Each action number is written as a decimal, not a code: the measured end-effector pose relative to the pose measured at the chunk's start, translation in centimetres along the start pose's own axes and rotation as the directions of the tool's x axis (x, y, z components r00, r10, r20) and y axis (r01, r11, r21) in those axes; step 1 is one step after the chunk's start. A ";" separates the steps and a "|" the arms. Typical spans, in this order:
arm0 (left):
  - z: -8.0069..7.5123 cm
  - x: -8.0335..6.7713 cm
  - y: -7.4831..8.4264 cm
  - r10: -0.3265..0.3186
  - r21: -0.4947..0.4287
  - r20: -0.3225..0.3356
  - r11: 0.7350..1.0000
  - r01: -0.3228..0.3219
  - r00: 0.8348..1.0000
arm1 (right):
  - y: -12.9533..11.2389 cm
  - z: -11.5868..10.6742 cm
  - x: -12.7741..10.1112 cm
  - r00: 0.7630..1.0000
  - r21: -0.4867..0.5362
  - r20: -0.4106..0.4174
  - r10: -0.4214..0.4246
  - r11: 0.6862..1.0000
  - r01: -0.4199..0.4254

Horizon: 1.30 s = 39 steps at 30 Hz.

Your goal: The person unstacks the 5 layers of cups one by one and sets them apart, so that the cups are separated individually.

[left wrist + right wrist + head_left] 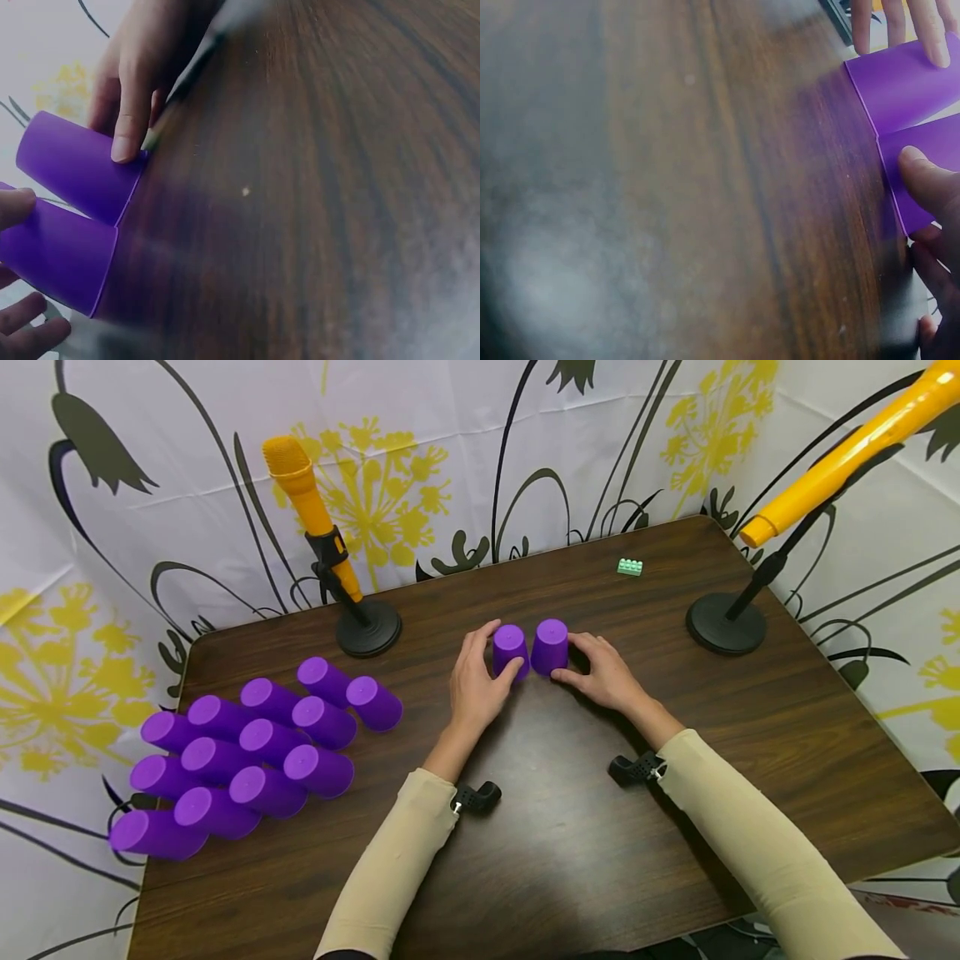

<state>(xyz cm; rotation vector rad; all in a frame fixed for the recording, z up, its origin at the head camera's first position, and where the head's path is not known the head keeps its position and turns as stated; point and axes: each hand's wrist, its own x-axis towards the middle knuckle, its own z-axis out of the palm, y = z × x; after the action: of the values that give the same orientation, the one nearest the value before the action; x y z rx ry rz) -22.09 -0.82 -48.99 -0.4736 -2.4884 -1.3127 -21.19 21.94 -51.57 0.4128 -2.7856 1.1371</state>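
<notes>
Two purple plastic cups stand upside down side by side mid-table, their rims meeting in the wrist views. My left hand (pixel 480 685) holds the left cup (pixel 510 645), thumb on its near side and fingers round the far left. On the right cup (pixel 551 647), my right hand (pixel 603 672) has its thumb low at the front and its fingers along the right side. The right wrist view shows the right thumb (pixel 922 176) against its cup. In the left wrist view, some left fingers (pixel 34 330) are spread beside the cup.
Several more upside-down purple cups (pixel 270 739) stand in rows at the left of the brown table (pixel 555 877). An orange microphone (pixel 307 502) on a black stand is behind them; another orange microphone (pixel 847 460) stands at right. A green toy brick (pixel 630 567) lies at the back.
</notes>
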 end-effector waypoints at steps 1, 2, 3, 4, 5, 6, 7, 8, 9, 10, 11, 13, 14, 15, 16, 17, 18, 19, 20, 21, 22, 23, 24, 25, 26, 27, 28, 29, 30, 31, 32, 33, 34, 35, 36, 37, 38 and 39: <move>0.0 0.0 -0.1 0.003 -0.015 -0.002 1.000 -0.003 1.000 | 0.0 0.0 0.0 1.000 -0.002 0.001 0.003 1.000 -0.003; 0.1 0.0 -0.1 0.007 -0.034 -0.003 0.999 -0.007 1.000 | 0.0 0.0 0.0 1.000 -0.002 0.003 0.003 1.000 -0.003; 0.0 -0.1 -0.2 0.009 -0.049 -0.004 0.999 -0.009 1.000 | 0.0 0.0 0.0 1.000 -0.003 0.004 0.006 1.000 -0.006; -0.1 -0.2 -0.3 0.011 -0.064 -0.008 0.998 -0.012 1.000 | 0.0 0.1 0.0 1.000 -0.004 0.005 0.010 1.000 -0.010; -0.2 -0.3 -0.3 0.015 -0.078 -0.013 0.997 -0.016 1.000 | 0.0 0.1 0.0 1.000 -0.005 0.007 0.012 1.000 -0.012; -0.4 -0.5 -0.4 0.017 -0.091 -0.016 0.996 -0.018 1.000 | 0.0 0.1 0.0 1.000 -0.005 0.008 0.016 1.000 -0.016; -0.6 -0.7 -0.4 0.020 -0.096 -0.021 0.995 -0.021 1.000 | -0.1 0.1 0.0 1.000 -0.005 0.009 0.020 1.000 -0.020; -1.0 -0.9 -0.4 0.023 -0.093 -0.028 0.995 -0.026 0.999 | -0.1 0.0 0.1 1.000 -0.005 0.011 0.022 1.000 -0.022; -1.4 -1.2 -0.4 0.026 -0.085 -0.033 0.996 -0.029 0.999 | -0.1 0.0 0.1 1.000 -0.006 0.013 0.025 1.000 -0.025; -1.9 -1.6 -0.4 0.027 -0.078 -0.040 0.996 -0.030 0.999 | -0.2 0.0 0.1 1.000 -0.005 0.015 0.026 1.000 -0.026; -2.5 -1.9 -0.4 0.028 -0.075 -0.046 0.997 -0.031 0.999 | -0.2 0.0 0.1 1.000 -0.005 0.017 0.026 1.000 -0.026; -3.7 -2.9 -0.4 0.026 -0.064 -0.059 0.998 -0.029 0.998 | -0.2 0.0 0.1 0.999 -0.006 0.021 0.026 1.000 -0.026; -4.4 -3.4 -0.3 0.021 -0.061 -0.062 0.998 -0.025 0.998 | -0.2 0.0 0.1 0.999 -0.006 0.021 0.026 1.000 -0.026; -5.1 -3.9 -0.3 0.016 -0.056 -0.066 0.998 -0.020 0.998 | -0.1 0.0 0.1 0.999 -0.006 0.021 0.026 1.000 -0.026; -5.7 -4.5 -0.3 0.012 -0.047 -0.074 0.999 -0.016 0.997 | -0.1 0.0 0.1 0.999 -0.007 0.020 0.027 1.000 -0.027; -6.4 -5.1 -0.3 0.008 -0.035 -0.081 0.999 -0.011 0.997 | -0.1 -0.1 0.1 0.999 -0.008 0.020 0.027 1.000 -0.027; -7.0 -5.7 -0.3 0.004 -0.019 -0.088 1.000 -0.006 0.996 | -0.1 -0.1 0.1 0.999 -0.007 0.020 0.027 1.000 -0.027; -7.7 -6.4 -0.3 -0.003 -0.009 -0.095 1.000 0.002 0.995 | -0.2 -0.1 0.0 0.999 -0.006 0.020 0.028 1.000 -0.027; -8.3 -7.1 -0.4 -0.011 0.004 -0.105 1.000 0.011 0.994 | -0.2 -0.1 0.0 0.999 -0.004 0.021 0.028 1.000 -0.028; -8.9 -7.7 -0.5 -0.019 0.013 -0.115 1.000 0.020 0.993 | -0.2 -0.1 0.0 0.999 -0.005 0.022 0.028 1.000 -0.028; -9.4 -8.4 -0.6 -0.027 0.017 -0.124 0.999 0.029 0.992 | -0.2 -0.1 0.0 0.999 -0.004 0.024 0.028 1.000 -0.028; -9.9 -9.0 -0.7 -0.038 0.014 -0.131 0.999 0.040 0.991 | -0.2 -0.1 0.0 0.999 -0.003 0.023 0.029 1.000 -0.029; -10.4 -9.5 -0.8 -0.047 0.011 -0.141 0.999 0.049 0.989 | -0.2 -0.1 0.0 0.999 -0.004 0.021 0.029 1.000 -0.029; -10.9 -10.1 -0.9 -0.058 0.008 -0.150 0.998 0.060 0.987 | -0.2 -0.1 0.0 0.999 -0.004 0.018 0.030 1.000 -0.029; -11.4 -10.6 -1.0 -0.067 0.009 -0.160 0.998 0.070 0.985 | -0.2 -0.2 0.0 0.999 -0.003 0.016 0.028 1.000 -0.028; -11.8 -11.0 -1.1 -0.075 0.009 -0.171 0.997 0.078 0.982 | -0.2 -0.2 0.1 1.000 -0.003 0.013 0.026 1.000 -0.026; -12.2 -11.4 -1.2 -0.082 0.011 -0.182 0.996 0.085 0.980 | -0.2 -0.2 0.1 1.000 -0.002 0.010 0.025 1.000 -0.025; -12.5 -11.8 -1.3 -0.087 0.017 -0.197 0.996 0.092 0.977 | -0.2 -0.2 0.1 1.000 -0.002 0.008 0.022 1.000 -0.022; -12.9 -12.2 -1.5 -0.091 0.025 -0.212 0.995 0.099 0.973 | -0.3 -0.1 0.1 1.000 -0.002 0.009 0.020 1.000 -0.020; -13.2 -12.6 -1.7 -0.097 0.033 -0.227 0.994 0.108 0.969 | -0.3 -0.1 0.1 1.000 -0.002 0.011 0.018 1.000 -0.018; -13.4 -12.9 -1.8 -0.103 0.036 -0.240 0.993 0.115 0.965 | -0.4 -0.1 0.1 1.000 -0.002 0.013 0.018 1.000 -0.018; -13.6 -13.2 -2.0 -0.108 0.041 -0.253 0.992 0.123 0.961 | -0.4 -0.1 0.1 1.000 -0.004 0.016 0.019 1.000 -0.019; -13.8 -13.4 -2.1 -0.113 0.045 -0.260 0.991 0.129 0.959 | -0.4 -0.1 0.1 1.000 -0.005 0.018 0.020 1.000 -0.020; -13.9 -13.6 -2.3 -0.119 0.049 -0.265 0.989 0.137 0.957 | -0.4 -0.1 0.1 1.000 -0.006 0.020 0.022 1.000 -0.021; -14.1 -13.8 -2.4 -0.127 0.052 -0.266 0.988 0.146 0.956 | -0.5 -0.1 0.1 0.999 -0.005 0.022 0.023 1.000 -0.023; -14.1 -14.0 -2.5 -0.135 0.054 -0.265 0.987 0.154 0.955 | -0.5 -0.1 0.1 0.999 -0.004 0.023 0.024 1.000 -0.024; -14.2 -14.1 -2.6 -0.143 0.055 -0.262 0.985 0.163 0.955 | -0.5 -0.1 0.1 0.999 -0.003 0.025 0.024 1.000 -0.024; -14.2 -14.2 -2.7 -0.151 0.057 -0.257 0.984 0.171 0.954 | -0.5 -0.1 0.1 0.999 -0.002 0.028 0.023 1.000 -0.023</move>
<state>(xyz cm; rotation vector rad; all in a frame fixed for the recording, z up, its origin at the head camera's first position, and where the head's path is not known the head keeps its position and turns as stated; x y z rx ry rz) -9.00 -16.26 -48.89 -0.0787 -2.3928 -1.2388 -21.10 21.68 -51.11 0.4006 -2.8223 1.1420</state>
